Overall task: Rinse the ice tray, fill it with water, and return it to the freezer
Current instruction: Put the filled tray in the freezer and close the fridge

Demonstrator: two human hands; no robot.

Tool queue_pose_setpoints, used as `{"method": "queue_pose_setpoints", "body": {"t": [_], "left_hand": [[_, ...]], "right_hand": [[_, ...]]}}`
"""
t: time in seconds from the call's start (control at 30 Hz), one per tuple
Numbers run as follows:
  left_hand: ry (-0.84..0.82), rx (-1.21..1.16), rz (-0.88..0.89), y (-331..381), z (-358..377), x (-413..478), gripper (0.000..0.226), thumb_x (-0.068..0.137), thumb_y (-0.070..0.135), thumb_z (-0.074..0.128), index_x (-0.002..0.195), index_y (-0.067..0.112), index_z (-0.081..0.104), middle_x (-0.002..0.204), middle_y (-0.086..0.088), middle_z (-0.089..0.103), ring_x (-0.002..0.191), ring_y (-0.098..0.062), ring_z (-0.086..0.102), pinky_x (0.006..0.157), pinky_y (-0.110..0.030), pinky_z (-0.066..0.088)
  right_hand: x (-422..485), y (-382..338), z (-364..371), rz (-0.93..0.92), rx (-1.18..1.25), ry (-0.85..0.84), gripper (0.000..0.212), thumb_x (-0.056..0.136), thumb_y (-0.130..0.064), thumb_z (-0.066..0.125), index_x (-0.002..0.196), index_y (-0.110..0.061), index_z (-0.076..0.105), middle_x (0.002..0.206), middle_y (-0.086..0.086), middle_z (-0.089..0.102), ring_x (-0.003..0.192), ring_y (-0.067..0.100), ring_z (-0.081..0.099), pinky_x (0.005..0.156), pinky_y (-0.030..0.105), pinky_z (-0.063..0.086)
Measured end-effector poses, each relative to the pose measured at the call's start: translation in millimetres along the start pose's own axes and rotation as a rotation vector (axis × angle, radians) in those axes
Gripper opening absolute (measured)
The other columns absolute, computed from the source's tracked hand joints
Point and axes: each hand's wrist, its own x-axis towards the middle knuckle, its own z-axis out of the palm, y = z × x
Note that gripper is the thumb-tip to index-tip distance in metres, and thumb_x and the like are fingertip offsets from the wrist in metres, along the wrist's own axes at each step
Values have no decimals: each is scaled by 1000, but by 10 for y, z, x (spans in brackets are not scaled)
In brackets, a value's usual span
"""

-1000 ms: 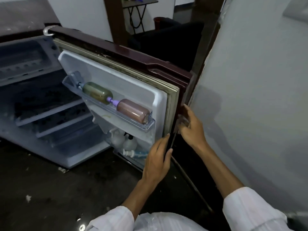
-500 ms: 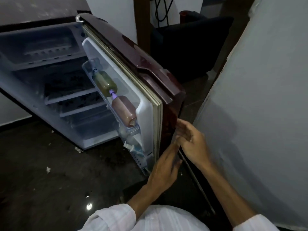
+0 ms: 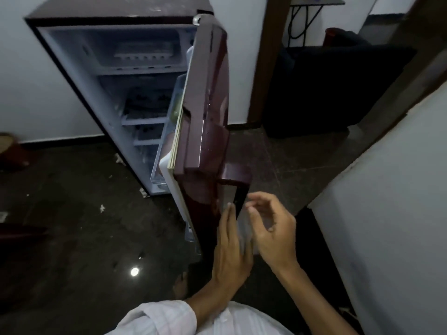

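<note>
Left grip (image 3: 231, 250), fingers straight, lies flat on the glossy maroon metal fridge door (image 3: 205, 117); right grip (image 3: 273, 228), at its 3 o'clock, is loosely curled and holds nothing.

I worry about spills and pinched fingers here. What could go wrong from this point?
1. A hard shove from the left hand, flat on the door, might jolt the ice tray on the top shelf and spill any water in it.
2. The right hand, loosely curled beside the handle, could get knocked if the door swings back.
</note>
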Motion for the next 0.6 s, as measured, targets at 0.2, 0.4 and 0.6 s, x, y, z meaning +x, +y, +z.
{"method": "queue_pose_setpoints", "body": {"t": [0.2, 0.4, 0.6], "left_hand": [[99, 9, -186, -184, -451, 180, 55, 104, 36, 46, 148, 43, 15, 160, 18, 20, 145, 14, 17, 110, -2, 16], [198, -62, -283, -478, -810, 333, 52, 100, 37, 48, 150, 31, 34, 147, 16, 44, 136, 5, 41, 107, -8, 34], [327, -124, -316, -735, -1191, 462, 38, 102, 39, 41, 139, 31, 47, 125, 16, 60, 116, 8, 56, 92, -10, 46]], "right_hand": [[357, -9, 329, 9, -22, -249, 42, 88, -18, 71, 129, -20, 59, 123, -12, 59, 116, 3, 57, 95, 17, 47], [610, -36, 822, -49, 33, -497, 32, 87, -10, 70, 119, -10, 64, 110, -5, 67, 103, 7, 64, 88, 24, 53], [762, -143, 1433, -17, 112, -679, 23, 91, -5, 65, 113, -9, 62, 99, 0, 71, 95, 14, 69, 85, 28, 56]]}}
